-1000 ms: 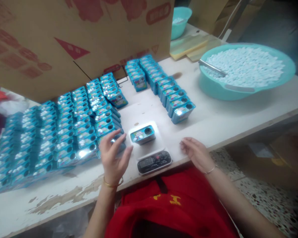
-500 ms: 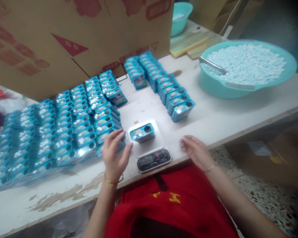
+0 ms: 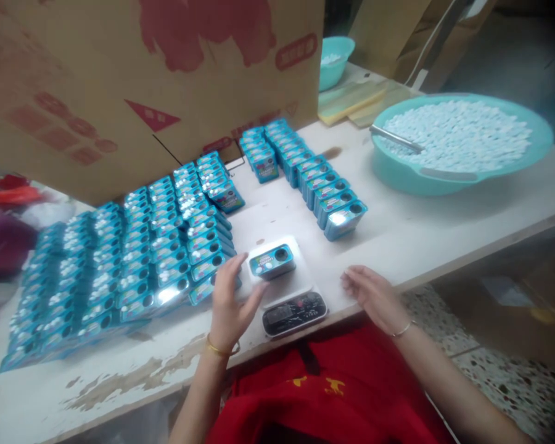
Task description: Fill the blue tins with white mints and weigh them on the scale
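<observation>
A blue tin (image 3: 269,264) with a round dark hole in its top sits on a small white digital scale (image 3: 295,313). A few white pellets lie on the tin's lid. My left hand (image 3: 231,302) is just left of the tin, fingers curved and thumb apart, holding nothing. To the right of the scale, over the table (image 3: 351,333) edge, my right hand (image 3: 377,297) has its fingertips pressed together; whatever they may pinch is too small to make out. The scale's black panel faces me, its reading not legible.
Packed rows of blue tins (image 3: 134,265), many topped with white pellets, fill the left. More tins (image 3: 314,179) stand in a line behind the scale. A turquoise basin (image 3: 425,179) of pellets with a metal scoop (image 3: 398,139) is at right. A large cardboard box (image 3: 213,92) stands behind.
My view has tilted a little, so everything sits slightly lower and further right. My left hand remains beside the tin, my right hand still pinched; the tin stays on the scale.
</observation>
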`<state>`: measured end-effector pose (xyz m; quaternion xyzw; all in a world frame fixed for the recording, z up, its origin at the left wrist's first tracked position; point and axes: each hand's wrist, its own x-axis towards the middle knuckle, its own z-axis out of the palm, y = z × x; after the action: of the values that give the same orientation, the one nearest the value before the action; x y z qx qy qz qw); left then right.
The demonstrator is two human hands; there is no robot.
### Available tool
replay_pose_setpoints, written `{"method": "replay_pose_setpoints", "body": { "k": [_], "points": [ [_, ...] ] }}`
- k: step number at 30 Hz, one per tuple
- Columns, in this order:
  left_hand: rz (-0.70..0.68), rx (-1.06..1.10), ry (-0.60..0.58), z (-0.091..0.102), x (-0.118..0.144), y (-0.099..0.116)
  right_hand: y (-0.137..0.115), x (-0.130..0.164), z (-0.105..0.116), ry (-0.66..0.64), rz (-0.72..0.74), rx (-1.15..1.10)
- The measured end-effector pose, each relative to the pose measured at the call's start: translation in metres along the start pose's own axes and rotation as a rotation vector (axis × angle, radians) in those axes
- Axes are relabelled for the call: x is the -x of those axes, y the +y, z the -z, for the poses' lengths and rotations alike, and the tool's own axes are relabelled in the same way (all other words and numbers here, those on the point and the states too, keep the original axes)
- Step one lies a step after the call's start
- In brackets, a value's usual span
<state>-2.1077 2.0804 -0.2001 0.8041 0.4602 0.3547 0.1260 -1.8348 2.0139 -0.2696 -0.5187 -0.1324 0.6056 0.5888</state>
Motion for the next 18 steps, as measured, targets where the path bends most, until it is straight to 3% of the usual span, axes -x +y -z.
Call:
{"method": "replay_pose_setpoints", "body": {
  "k": [5, 11, 18],
  "points": [
    [0.078, 0.091, -0.109, -0.019, -0.017, -0.005, 0.001, -0.001, 0.0, -0.001, -0.006, -0.004],
    [0.174, 0.071, -0.23, -0.01, -0.073, 0.009, 0.0, 0.001, -0.004, -0.006, -0.008, -0.022],
    [0.232, 0.267, -0.179, -0.022, -0.107, -0.01, -0.001, 0.0, -0.004, -0.026, -0.031, -0.012]
  ]
}}
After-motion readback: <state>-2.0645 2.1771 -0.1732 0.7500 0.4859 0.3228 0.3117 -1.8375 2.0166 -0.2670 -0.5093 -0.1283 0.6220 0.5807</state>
